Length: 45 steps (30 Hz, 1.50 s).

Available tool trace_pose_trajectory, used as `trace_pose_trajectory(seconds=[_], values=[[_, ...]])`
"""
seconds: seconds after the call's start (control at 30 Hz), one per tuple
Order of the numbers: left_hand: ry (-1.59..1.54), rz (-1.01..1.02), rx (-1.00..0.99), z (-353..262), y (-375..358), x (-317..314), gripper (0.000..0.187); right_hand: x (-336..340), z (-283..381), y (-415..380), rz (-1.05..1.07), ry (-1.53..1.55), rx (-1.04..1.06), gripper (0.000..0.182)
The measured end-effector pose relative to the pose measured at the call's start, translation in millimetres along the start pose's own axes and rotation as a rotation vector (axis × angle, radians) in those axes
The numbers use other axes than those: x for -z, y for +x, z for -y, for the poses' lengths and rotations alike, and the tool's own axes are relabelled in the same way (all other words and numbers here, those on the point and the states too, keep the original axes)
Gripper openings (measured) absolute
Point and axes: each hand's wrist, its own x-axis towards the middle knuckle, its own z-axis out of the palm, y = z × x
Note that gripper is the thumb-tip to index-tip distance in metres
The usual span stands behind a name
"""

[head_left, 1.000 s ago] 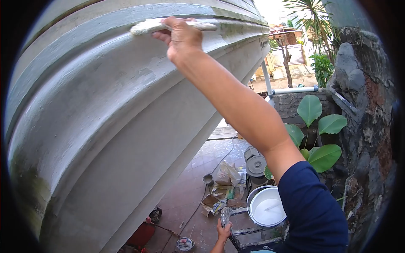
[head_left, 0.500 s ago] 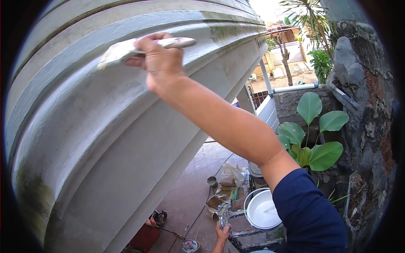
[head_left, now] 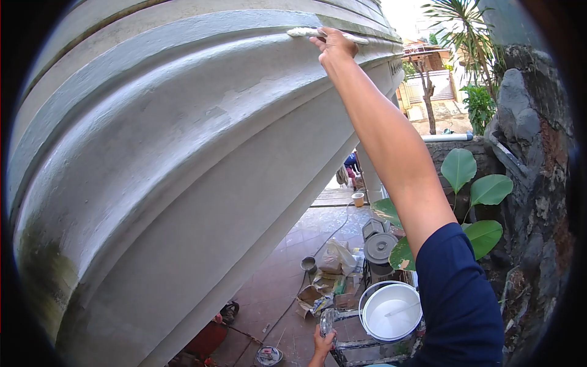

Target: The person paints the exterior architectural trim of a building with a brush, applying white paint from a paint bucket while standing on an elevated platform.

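My right hand (head_left: 336,46) is closed around the handle of a paintbrush (head_left: 302,32), stretched far out along the curved cornice (head_left: 183,104). White, paint-covered bristles lie against the upper ledge of the moulding. Fresh pale paint covers much of that ledge, while greenish-dark stains show at its lower left end. Low in the view, my left hand (head_left: 323,341) grips the top of a ladder's side rail (head_left: 327,319). Beside it, a white bucket (head_left: 365,319) holds white paint, with a stick-like tool lying in it.
A rough rock wall (head_left: 529,183) rises close on the right, with a broad-leaved plant (head_left: 458,169) before it. On the tiled floor far below are a lidded grey bin (head_left: 380,248), bags (head_left: 336,257), a small pail (head_left: 309,264) and a paint can (head_left: 269,355).
My right hand has carried the brush right and farther away along the cornice, the arm straightening. The view has shifted slightly, showing more of the bucket. My left hand stays on the ladder.
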Motion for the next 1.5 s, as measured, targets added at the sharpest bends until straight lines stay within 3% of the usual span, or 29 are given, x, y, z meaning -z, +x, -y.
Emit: trace_pose_trajectory(seconds=[0.17,0.3,0.43,0.6,0.73,0.87,1.03,1.17,1.27,1.33,1.43,1.5], values=[[0.008,-0.005,-0.079,22,6,5,0.027,-16,-14,-61,0.257,0.005,0.0,0.035],[0.006,0.013,-0.053,26,11,7,0.028,-9,5,-57,0.229,0.07,-0.006,0.042],[-0.028,0.017,-0.07,34,14,9,0.029,-10,-3,3,0.132,-0.057,0.045,0.045],[0.029,0.008,-0.068,34,14,11,0.028,-20,-15,0,0.146,-0.146,0.066,0.056],[-0.013,0.017,-0.049,40,15,12,0.028,-27,-8,-49,0.198,-0.042,-0.042,0.056],[0.027,0.011,-0.062,38,15,11,0.027,-30,-7,-122,0.404,0.026,-0.059,0.043],[0.032,0.015,-0.048,32,15,10,0.027,-41,-3,-234,0.656,0.068,-0.211,0.045],[0.008,0.021,0.006,16,11,6,0.027,-47,4,-279,0.8,0.108,-0.274,0.043],[0.033,0.007,-0.071,32,14,6,0.026,-47,0,-236,0.731,0.164,-0.29,0.041],[0.05,-0.003,-0.084,34,14,9,0.025,-42,-1,-198,0.571,0.16,-0.322,0.033],[0.08,0.037,0.003,18,8,8,0.026,-38,1,-131,0.451,0.098,-0.316,0.022],[0.063,0.021,-0.014,18,8,8,0.027,-33,-7,-82,0.358,0.1,-0.244,0.03]])
